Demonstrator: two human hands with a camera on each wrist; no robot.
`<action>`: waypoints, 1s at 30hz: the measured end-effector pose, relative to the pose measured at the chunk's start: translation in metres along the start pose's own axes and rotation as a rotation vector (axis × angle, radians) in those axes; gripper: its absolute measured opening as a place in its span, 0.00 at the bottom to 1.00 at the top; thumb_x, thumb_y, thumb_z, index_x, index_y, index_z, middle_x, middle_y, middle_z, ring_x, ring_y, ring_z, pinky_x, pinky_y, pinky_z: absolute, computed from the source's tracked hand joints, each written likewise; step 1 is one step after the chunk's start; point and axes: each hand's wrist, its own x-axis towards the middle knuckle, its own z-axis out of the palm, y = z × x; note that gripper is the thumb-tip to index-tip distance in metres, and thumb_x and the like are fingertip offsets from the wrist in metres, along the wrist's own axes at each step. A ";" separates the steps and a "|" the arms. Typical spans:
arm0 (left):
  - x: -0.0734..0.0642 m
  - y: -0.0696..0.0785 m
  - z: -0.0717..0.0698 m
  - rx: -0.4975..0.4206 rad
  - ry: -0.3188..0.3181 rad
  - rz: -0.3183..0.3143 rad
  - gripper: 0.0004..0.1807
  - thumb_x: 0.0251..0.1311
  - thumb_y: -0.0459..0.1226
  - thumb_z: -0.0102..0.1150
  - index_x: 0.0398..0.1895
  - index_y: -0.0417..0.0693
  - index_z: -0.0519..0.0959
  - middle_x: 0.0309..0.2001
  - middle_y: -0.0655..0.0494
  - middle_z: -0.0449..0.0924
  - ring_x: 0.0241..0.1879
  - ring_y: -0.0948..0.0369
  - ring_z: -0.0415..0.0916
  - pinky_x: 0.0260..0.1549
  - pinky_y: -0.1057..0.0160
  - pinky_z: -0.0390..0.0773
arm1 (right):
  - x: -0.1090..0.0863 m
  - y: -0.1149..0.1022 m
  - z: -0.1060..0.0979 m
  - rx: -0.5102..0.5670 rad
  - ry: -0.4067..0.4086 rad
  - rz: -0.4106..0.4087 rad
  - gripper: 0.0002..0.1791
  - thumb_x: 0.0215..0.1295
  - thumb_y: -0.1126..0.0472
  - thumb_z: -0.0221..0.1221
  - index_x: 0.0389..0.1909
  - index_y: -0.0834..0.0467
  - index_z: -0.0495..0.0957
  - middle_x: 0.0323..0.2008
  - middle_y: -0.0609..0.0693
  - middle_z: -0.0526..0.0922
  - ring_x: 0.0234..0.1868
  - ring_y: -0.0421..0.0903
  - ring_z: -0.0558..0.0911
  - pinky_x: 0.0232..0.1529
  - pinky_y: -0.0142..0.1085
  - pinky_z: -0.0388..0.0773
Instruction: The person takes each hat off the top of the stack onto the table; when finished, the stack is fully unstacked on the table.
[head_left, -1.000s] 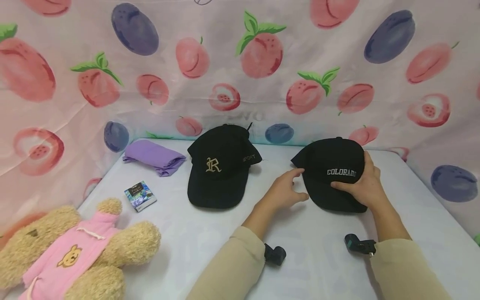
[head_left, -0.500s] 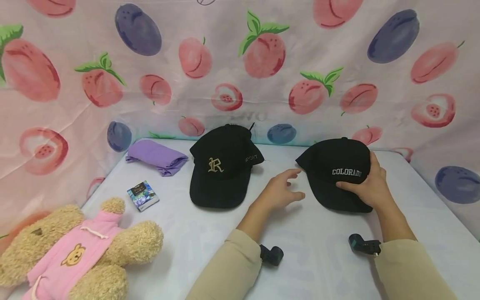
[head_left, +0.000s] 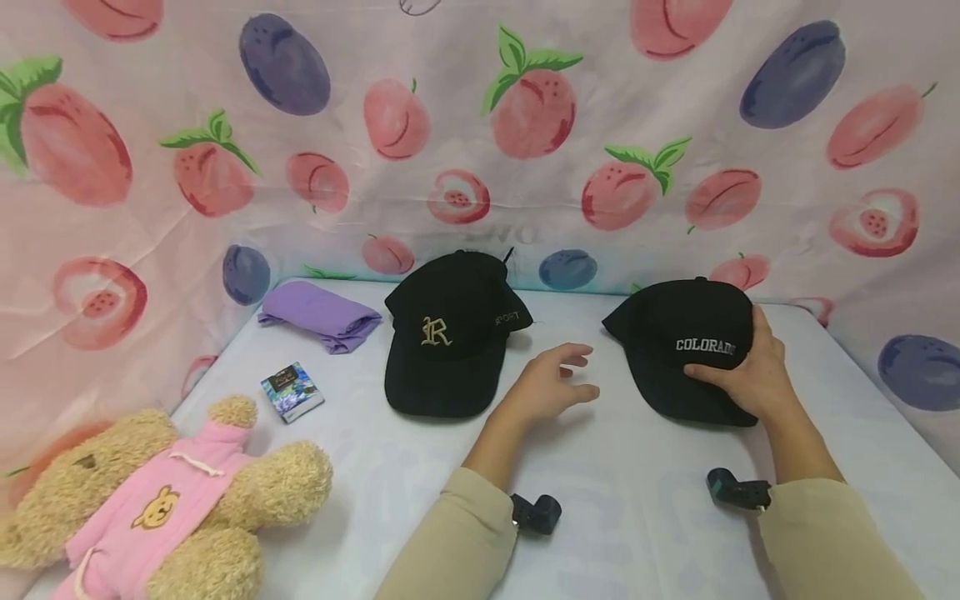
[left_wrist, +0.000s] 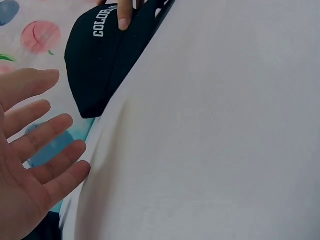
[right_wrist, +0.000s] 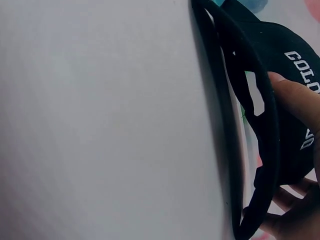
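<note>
The right hand [head_left: 753,367] grips a black baseball cap [head_left: 690,321] lettered COLORADO in white, on the right of the head view. Its thumb [right_wrist: 295,97] lies on the cap's front, above the brim, and the other fingers are at the cap's side. In the right wrist view the cap's hollow underside and rim show. Between the two caps is the left hand [head_left: 551,383], holding nothing, its fingers spread and loosely bent in the left wrist view. Nearest to it on the left is a second black cap [head_left: 450,333] with a gold R and SPORT on its side.
A folded purple cloth [head_left: 318,315] and a small blue patterned box [head_left: 292,392] are at the left of the white table [head_left: 637,500]. A teddy bear [head_left: 172,508] in pink lies at the front left. Fruit-printed fabric [head_left: 480,125] hangs behind.
The left hand has drawn back leftward from the COLORADO cap, widening the gap. The right hand and that cap have shifted slightly right. The whole view has also slid a little.
</note>
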 end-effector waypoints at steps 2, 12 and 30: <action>-0.002 0.000 -0.002 0.001 0.000 -0.004 0.32 0.63 0.39 0.69 0.72 0.53 0.74 0.65 0.49 0.80 0.66 0.48 0.76 0.64 0.53 0.77 | 0.000 0.001 0.000 0.001 -0.002 0.004 0.73 0.58 0.47 0.75 0.82 0.59 0.24 0.75 0.80 0.43 0.73 0.77 0.48 0.68 0.77 0.53; -0.009 -0.001 -0.008 -0.005 -0.001 -0.026 0.31 0.64 0.40 0.69 0.72 0.54 0.74 0.66 0.50 0.79 0.67 0.50 0.75 0.64 0.52 0.77 | 0.001 0.003 -0.001 -0.014 0.004 0.004 0.72 0.59 0.47 0.74 0.82 0.59 0.25 0.75 0.80 0.43 0.74 0.78 0.46 0.68 0.76 0.52; -0.015 -0.005 -0.015 -0.033 0.003 -0.019 0.30 0.64 0.40 0.69 0.70 0.53 0.76 0.65 0.48 0.80 0.67 0.49 0.76 0.62 0.52 0.78 | 0.005 0.014 -0.007 -0.015 0.037 0.010 0.71 0.58 0.47 0.74 0.83 0.59 0.28 0.74 0.79 0.47 0.73 0.77 0.47 0.65 0.78 0.54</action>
